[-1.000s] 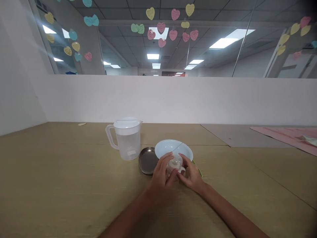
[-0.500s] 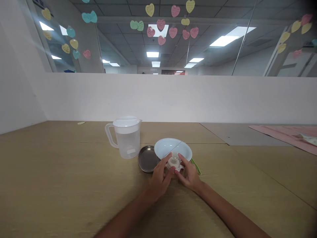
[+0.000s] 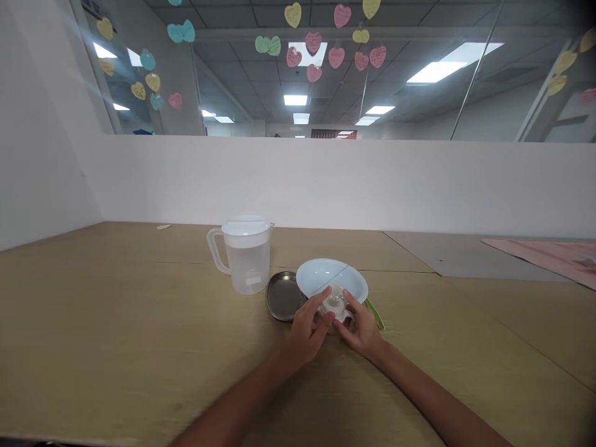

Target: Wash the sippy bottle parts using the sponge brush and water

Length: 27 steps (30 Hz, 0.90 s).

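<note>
Between my two hands is a small baby bottle (image 3: 334, 303) with a clear domed top, a white collar and a white side handle. My left hand (image 3: 310, 326) grips its left side with thumb and fingers. On the other side my right hand (image 3: 362, 324) grips it near the handle. Just behind stands a pale blue bowl (image 3: 326, 273). A round metal dish (image 3: 283, 297) lies left of the bowl, close to my left hand. Part of a green utensil (image 3: 376, 313) shows at the bowl's right. The bottle's lower part is mostly hidden by my fingers.
A translucent lidded pitcher (image 3: 250, 264), its handle to the left, stands behind the metal dish. A pink cloth (image 3: 549, 253) lies at the far right on a grey sheet (image 3: 447, 251). A white wall (image 3: 279, 180) and a window with heart-shaped notes rise behind the table (image 3: 116, 310).
The whole view has shifted, so things appear slightly further right. Both hands still hold the bottle in nearly the same pose.
</note>
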Available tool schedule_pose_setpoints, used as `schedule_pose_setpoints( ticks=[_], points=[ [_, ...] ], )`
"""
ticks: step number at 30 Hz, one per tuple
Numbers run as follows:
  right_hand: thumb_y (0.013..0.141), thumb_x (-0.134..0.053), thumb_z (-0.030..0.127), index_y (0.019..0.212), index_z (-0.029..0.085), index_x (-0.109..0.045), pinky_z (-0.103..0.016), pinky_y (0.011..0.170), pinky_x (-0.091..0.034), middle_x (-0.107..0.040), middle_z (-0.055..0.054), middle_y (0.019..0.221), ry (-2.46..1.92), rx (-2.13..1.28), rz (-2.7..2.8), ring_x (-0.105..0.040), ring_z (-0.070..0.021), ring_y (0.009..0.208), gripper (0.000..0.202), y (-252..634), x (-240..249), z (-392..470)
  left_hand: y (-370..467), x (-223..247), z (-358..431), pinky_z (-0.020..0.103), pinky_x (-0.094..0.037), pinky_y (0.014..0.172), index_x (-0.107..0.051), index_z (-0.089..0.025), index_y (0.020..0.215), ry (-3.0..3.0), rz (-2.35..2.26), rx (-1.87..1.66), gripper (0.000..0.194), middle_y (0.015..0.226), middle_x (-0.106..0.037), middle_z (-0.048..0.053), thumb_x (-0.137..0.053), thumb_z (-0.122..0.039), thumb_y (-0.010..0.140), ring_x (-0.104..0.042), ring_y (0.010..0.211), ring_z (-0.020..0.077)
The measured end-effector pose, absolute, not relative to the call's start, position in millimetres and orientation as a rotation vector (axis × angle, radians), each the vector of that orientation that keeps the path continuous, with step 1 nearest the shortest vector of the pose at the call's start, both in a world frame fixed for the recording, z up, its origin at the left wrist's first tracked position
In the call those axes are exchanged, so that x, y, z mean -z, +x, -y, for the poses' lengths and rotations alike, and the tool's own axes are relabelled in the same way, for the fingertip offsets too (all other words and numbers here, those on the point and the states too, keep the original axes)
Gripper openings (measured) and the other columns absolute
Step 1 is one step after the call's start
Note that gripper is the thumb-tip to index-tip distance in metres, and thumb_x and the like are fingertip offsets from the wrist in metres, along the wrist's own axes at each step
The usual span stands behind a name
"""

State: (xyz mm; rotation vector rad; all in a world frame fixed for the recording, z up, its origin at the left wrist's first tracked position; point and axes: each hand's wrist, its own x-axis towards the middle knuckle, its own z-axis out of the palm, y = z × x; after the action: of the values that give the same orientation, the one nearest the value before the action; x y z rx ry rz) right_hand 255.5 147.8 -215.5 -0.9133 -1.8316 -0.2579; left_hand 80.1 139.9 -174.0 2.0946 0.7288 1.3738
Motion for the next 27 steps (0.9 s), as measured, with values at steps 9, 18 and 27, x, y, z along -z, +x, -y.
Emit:
schedule_pose_setpoints(
  ticks=[9,18,27],
  points=[
    [0.08,-0.054,0.036,0.131,0.017,-0.036,-0.032,0.069,-0.056,-0.066,-0.011,0.1,-0.942,0.287,1.843,-0.066,-0.0208,0.084,0.057,254.9,213.0,-148.9,78.0,178.9,-144.0,0.037,-0.045,0.09,-0.045,-0.018,0.128,2.125,-0.794,-1.354,0.044,0.118,-0.06,0.011,-0.046,-0.035,0.088,-0.057,0.103,0.0206],
    [0.079,-0.055,0.036,0.131,0.016,-0.036,-0.029,0.06,-0.056,-0.067,-0.01,0.095,-0.93,0.31,1.815,-0.067,-0.0198,0.075,0.059,255.7,216.0,-151.1,78.9,183.6,-148.4,0.037,-0.044,0.092,-0.041,-0.019,0.131,2.17,-0.743,-1.333,0.043,0.119,-0.057,0.01,-0.043,-0.033,0.09,-0.054,0.105,0.0196],
    [0.081,-0.051,0.036,0.133,0.017,-0.033,-0.032,0.063,-0.056,-0.067,-0.011,0.098,-0.956,0.315,1.855,-0.067,-0.0208,0.076,0.058,260.0,215.7,-149.7,77.1,182.4,-147.3,0.038,-0.044,0.092,-0.037,-0.02,0.133,2.267,-0.711,-1.351,0.045,0.12,-0.056,0.011,-0.041,-0.03,0.09,-0.054,0.105,0.0203]
  ],
)
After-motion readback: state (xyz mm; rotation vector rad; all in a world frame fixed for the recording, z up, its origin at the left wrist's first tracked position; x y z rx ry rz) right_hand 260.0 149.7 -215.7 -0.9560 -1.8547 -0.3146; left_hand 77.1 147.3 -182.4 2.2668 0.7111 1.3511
